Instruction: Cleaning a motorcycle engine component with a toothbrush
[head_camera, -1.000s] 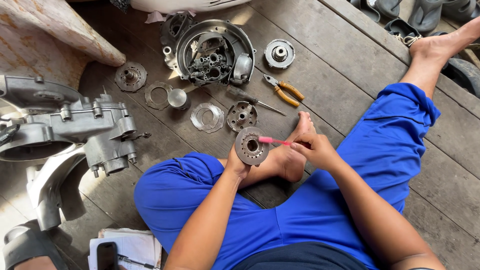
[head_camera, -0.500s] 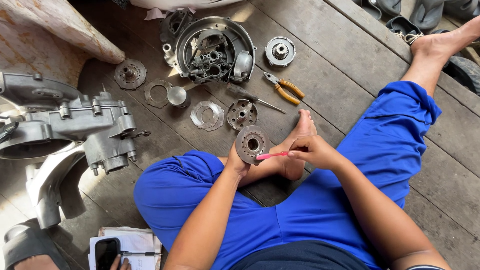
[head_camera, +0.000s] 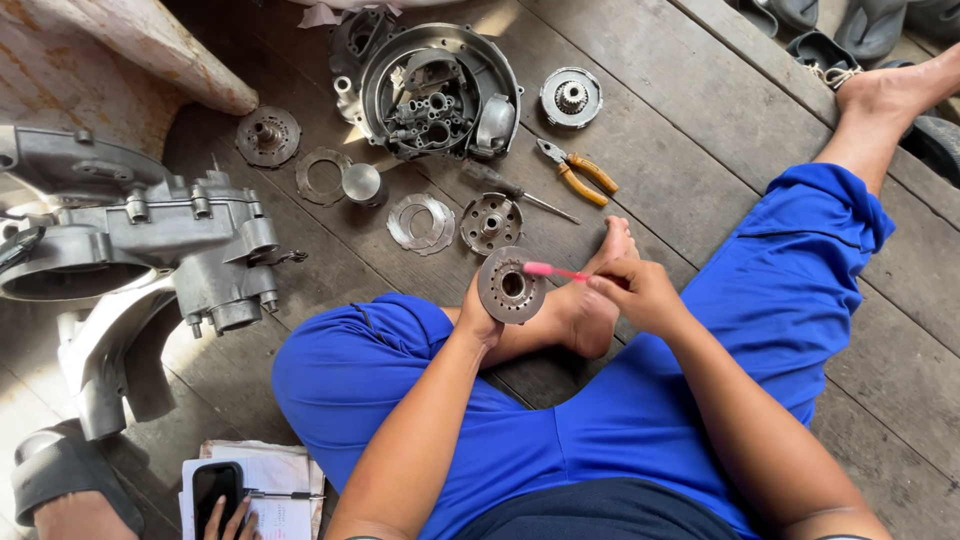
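Note:
I sit cross-legged on a plank floor in blue trousers. My left hand (head_camera: 480, 315) holds a round, grimy metal clutch disc (head_camera: 510, 286) upright by its lower edge, above my bare foot (head_camera: 590, 300). My right hand (head_camera: 640, 295) grips a pink toothbrush (head_camera: 552, 270), its head touching the disc's centre hole.
On the floor ahead lie a round engine cover (head_camera: 440, 90), a small gear hub (head_camera: 571, 97), orange-handled pliers (head_camera: 580, 172), a screwdriver (head_camera: 520, 192), thin rings (head_camera: 420, 222) and another disc (head_camera: 491, 222). A grey engine casing (head_camera: 150, 235) stands left. Another person's hand (head_camera: 225, 515) rests on a phone at the bottom left.
The disc and brush have stayed nearly in place; the brush tip shifted slightly against the disc. A phone and another person's fingers came into view at the bottom left.

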